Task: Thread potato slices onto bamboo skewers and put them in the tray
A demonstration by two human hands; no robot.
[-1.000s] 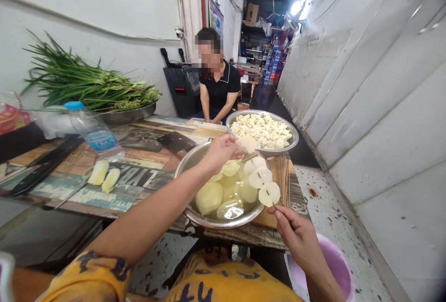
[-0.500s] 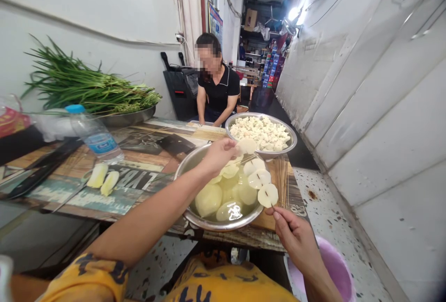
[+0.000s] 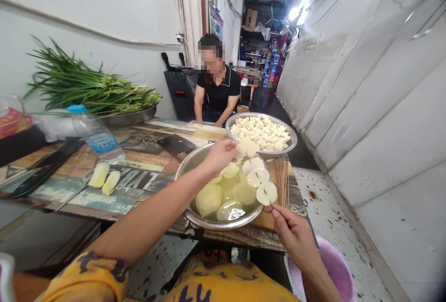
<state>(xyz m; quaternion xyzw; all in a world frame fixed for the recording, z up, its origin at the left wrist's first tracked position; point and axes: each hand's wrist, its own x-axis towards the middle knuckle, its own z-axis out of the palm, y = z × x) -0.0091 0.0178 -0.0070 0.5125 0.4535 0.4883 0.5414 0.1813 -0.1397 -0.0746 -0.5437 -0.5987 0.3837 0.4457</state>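
Note:
My right hand (image 3: 292,230) pinches the lower end of a thin skewer, which runs up and left through several round, pale potato slices (image 3: 266,193). Over the far rim of a metal bowl, my left hand (image 3: 223,155) has its fingers closed on another potato slice (image 3: 246,148) at the skewer's upper end. Whether the skewer's tip has gone through that slice I cannot tell. Below both hands, the metal bowl (image 3: 188,218) holds cloudy water with more potato slices and larger pale pieces in it.
Behind is a bowl (image 3: 294,141) of cauliflower-like pieces. Loose skewers (image 3: 285,181) lie at the table's right side. At left are a water bottle (image 3: 101,139), cut cabbage pieces (image 3: 99,175), a knife (image 3: 38,174) and green stalks (image 3: 90,90). A person (image 3: 218,88) sits opposite; a pink bucket (image 3: 336,265) stands below right.
The skewered slices have shifted slightly left and up with my right hand. My left hand stays at the top slice, which is now turned a little more face-on.

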